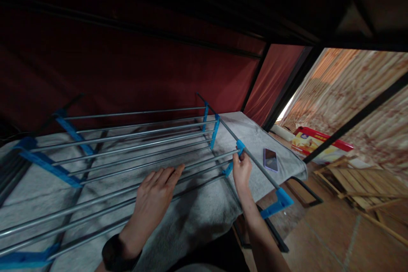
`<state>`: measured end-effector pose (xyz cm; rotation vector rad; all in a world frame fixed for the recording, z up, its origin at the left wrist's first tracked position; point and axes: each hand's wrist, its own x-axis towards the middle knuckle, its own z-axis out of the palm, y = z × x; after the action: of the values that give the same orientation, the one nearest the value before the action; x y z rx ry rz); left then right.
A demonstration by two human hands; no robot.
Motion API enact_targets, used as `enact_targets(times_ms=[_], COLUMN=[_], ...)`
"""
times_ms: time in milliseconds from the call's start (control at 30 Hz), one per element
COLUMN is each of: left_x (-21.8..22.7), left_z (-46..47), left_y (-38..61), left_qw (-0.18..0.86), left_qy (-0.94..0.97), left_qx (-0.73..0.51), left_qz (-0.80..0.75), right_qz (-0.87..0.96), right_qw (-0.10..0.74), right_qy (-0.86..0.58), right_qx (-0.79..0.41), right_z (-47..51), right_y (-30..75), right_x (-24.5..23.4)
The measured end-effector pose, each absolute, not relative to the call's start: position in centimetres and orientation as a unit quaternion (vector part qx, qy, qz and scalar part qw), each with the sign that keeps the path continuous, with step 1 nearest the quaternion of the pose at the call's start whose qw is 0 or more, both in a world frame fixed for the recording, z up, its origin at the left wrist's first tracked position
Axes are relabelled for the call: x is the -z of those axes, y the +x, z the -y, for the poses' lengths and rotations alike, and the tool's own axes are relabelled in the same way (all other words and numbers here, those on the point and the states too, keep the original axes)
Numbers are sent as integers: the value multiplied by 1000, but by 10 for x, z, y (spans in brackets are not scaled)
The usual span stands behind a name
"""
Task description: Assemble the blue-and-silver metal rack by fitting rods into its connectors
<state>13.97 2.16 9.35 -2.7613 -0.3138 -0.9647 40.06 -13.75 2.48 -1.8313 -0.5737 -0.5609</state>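
Because the rack [134, 144] is thin metal tubes pushed into blue plastic joints, it likely handles light and fairly stiff, though the smooth tubes look slippery and the push-fit joints may pull apart under twisting. It lies on its side across a grey blanket [197, 208] on a lower bunk, directly in front of the person. The joints and the long side rail [261, 168] look like the safest places to hold; the mid-span tubes would probably flex.

The left hand [154, 195] rests flat on 2 of the nearer tubes, fingers stretched out and closing on nothing. The right hand [241, 171] is curled shut, pinching a blue connector [240, 146] on the side rail.

A phone [270, 159] lies on the blanket just beyond the rail. Behind hangs a red curtain [127, 72]; on the floor to the right are a red box [315, 144] and wooden slats [360, 182].
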Motion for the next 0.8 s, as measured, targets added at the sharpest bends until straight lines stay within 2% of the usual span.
enact_targets(times_ms=[400,800], left_x=[-94,-95], left_z=[-22,-21], left_y=[137,133], left_qw=[105,103], left_qy=[-934,-935], left_qx=[322,319], left_qz=[112,117], right_qz=[207,200], right_qw=[554,532], right_qy=[-781,-791], right_qx=[203,226], right_z=[138,135], right_y=[391,384], right_x=[-28,-26])
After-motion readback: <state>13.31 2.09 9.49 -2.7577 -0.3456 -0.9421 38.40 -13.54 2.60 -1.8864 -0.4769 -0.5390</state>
